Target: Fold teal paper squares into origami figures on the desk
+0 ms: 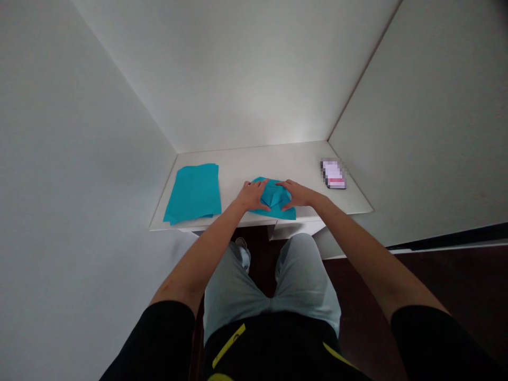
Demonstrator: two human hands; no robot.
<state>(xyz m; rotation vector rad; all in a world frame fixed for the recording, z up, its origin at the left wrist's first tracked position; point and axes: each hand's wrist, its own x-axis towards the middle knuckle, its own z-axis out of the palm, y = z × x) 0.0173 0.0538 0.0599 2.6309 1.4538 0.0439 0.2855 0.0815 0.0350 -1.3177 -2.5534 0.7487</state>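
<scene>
A partly folded teal sheet (273,196) lies near the front edge of the white desk, its middle raised in creased flaps. On its left side rests my left hand (253,196), thumb and fingers spread apart against the sheet. My right hand (294,194) touches the right side of the folds, also with thumb and fingers apart. The raised flaps stand between the two hands.
Flat teal sheets (194,193) lie stacked at the left of the white desk (238,159). A phone (334,174), partly pixelated, lies at the right. Walls enclose the desk at the back and both sides. My legs are below its front edge.
</scene>
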